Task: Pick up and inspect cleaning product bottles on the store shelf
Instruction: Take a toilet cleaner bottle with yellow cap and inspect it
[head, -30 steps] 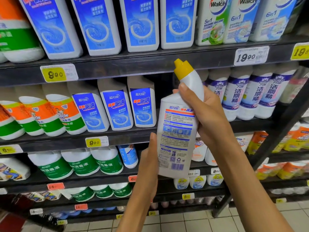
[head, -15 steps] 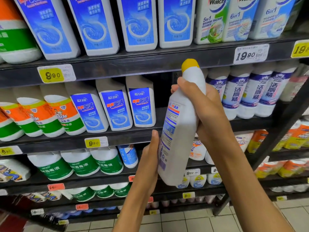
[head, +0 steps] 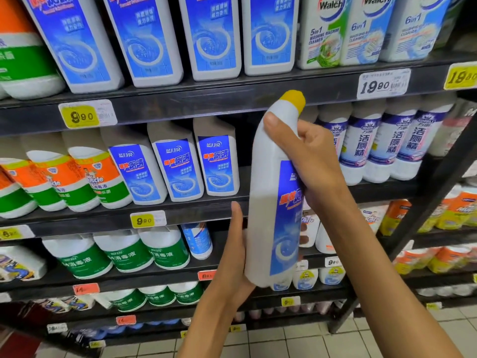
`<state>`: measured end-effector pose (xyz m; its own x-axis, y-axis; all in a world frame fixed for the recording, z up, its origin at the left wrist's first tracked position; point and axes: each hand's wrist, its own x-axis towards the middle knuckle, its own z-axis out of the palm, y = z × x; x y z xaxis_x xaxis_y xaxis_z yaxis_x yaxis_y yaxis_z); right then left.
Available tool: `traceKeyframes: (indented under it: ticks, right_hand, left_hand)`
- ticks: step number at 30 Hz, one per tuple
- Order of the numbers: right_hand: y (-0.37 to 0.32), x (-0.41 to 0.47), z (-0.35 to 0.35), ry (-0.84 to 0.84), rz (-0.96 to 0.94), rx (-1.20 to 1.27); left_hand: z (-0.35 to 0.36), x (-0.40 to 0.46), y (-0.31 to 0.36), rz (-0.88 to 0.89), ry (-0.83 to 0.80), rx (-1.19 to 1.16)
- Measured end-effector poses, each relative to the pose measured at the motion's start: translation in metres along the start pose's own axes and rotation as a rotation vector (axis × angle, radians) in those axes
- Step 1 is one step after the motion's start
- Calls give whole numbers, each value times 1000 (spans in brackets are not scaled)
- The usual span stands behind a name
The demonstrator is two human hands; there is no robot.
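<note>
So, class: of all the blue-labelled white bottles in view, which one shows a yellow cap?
The bottle held off the shelf in both hands; its yellow cap shows, while the shelved ones' tops are hidden.

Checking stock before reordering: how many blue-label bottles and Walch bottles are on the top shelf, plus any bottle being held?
Blue-label bottles: 4
Walch bottles: 3
Yellow-capped bottle, held: 1
Total: 8
</note>
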<state>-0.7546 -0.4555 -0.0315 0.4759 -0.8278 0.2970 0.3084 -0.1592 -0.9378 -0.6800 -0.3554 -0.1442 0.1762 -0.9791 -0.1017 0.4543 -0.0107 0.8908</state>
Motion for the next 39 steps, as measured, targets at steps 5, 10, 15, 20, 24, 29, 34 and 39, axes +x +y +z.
traceKeyframes:
  ticks: [5, 10, 15, 20, 24, 29, 34, 39]
  right_hand:
    - [0, 6, -10, -65, 102, -106]
    - [15, 14, -18, -125, 489, 369]
    - [42, 20, -19, -86, 702, 382]
    - [62, 23, -24, -61, 794, 324]
    - [67, 24, -25, -62, 824, 323]
    - [65, 31, -27, -61, 675, 309]
    - [61, 26, -33, -186, 442, 181]
    - [43, 12, -26, -270, 214, 166]
  left_hand:
    - [6, -8, 8, 77, -65, -13]
    - [17, -12, 18, 61, -209, -284]
    - [23, -17, 19, 5, -344, -363]
    - [23, -21, 19, -42, -376, -386]
    - [23, -23, 22, -95, -351, -412]
    - [18, -23, 26, -117, -237, -238]
    - [0, -14, 15, -68, 12, 256]
    - [-7, -11, 1, 91, 104, 367]
